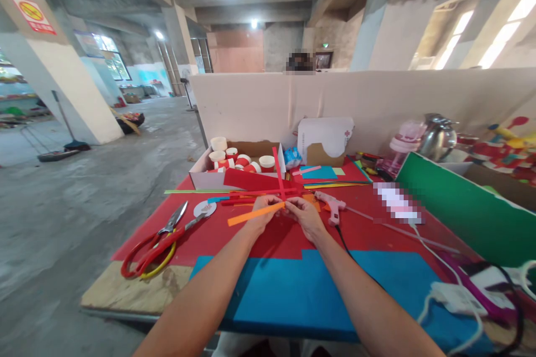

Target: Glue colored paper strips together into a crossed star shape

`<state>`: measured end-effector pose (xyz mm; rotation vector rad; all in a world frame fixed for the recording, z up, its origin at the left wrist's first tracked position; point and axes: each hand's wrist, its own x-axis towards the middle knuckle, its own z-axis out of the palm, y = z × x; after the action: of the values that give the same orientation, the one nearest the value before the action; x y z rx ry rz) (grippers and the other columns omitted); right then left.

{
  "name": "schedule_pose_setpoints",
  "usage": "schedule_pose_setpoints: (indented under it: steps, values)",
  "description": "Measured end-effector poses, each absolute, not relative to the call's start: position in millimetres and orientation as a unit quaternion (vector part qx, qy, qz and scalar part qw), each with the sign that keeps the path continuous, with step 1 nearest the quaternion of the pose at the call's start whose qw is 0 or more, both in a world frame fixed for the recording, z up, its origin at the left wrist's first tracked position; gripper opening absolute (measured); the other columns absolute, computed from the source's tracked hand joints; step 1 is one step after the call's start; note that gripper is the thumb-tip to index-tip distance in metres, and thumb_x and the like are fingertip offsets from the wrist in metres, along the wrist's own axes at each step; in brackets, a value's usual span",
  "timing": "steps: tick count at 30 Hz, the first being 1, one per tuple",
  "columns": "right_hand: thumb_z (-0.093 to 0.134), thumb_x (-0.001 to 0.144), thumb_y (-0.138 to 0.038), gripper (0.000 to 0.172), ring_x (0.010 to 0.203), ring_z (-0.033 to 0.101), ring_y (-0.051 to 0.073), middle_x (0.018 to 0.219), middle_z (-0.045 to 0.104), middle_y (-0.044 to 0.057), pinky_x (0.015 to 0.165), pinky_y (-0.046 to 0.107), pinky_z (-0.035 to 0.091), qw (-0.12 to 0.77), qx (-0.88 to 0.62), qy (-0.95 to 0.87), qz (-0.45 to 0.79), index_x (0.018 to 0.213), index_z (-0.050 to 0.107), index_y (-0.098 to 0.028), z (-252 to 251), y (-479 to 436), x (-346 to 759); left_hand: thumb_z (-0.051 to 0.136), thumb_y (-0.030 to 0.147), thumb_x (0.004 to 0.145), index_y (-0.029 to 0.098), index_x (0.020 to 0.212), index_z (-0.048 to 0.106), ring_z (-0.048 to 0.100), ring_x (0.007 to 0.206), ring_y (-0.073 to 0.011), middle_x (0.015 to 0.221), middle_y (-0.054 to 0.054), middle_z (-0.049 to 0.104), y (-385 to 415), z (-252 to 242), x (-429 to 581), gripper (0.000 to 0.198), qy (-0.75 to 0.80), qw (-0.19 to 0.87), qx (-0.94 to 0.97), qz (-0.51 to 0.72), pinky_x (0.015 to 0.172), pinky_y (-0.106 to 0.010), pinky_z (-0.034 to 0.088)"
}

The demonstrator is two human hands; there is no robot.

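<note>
My left hand point(264, 216) and my right hand point(304, 216) meet over the middle of the table, fingertips pinched. Between them is an orange paper strip point(251, 215), its long end pointing left past my left hand. Red paper strips point(278, 170) cross just behind my fingers, one sticking up; whether they are joined to the orange one I cannot tell. Close to my right hand lies a pink glue gun point(334, 206) with a black cord. Left of my hands rest red-handled scissors point(154, 248) and a white disc point(205, 209).
A white box point(201, 179) of red and white paper cups stands at the back left. Coloured strips and paper lie behind my hands. A green panel point(456, 212), steel jug point(438, 136) and white power strip point(458, 298) are at right. Blue sheets point(288, 295) cover the front.
</note>
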<state>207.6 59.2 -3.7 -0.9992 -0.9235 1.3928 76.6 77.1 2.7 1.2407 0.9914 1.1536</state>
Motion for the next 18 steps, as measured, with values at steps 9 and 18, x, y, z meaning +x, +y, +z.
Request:
schedule_pose_setpoints:
  steps: [9,18]
  values:
    - [0.081,0.047,-0.039,0.035,0.06,0.06,0.012,0.067,0.066,0.0,0.067,0.028,0.049,0.57,-0.435,-0.402,0.569,0.068,0.065,-0.017,-7.5,60.2,209.5,0.071,0.034,0.053,0.011,0.062,0.067,0.047,0.047,-0.0095,0.052,-0.002,0.06,80.3,-0.4,77.0,0.025,0.422,0.57,0.516,0.48,0.049,-0.023,0.035]
    - [0.077,0.052,-0.044,0.035,0.062,0.06,0.015,0.066,0.065,0.001,0.068,0.03,0.05,0.617,-0.437,-0.418,0.503,0.07,0.062,-0.018,-6.2,64.0,210.0,0.069,0.028,0.06,0.013,0.075,0.068,0.058,0.064,-0.0136,0.071,-0.005,0.068,77.6,2.2,79.0,0.022,0.408,0.572,0.521,0.485,0.061,-0.024,0.044]
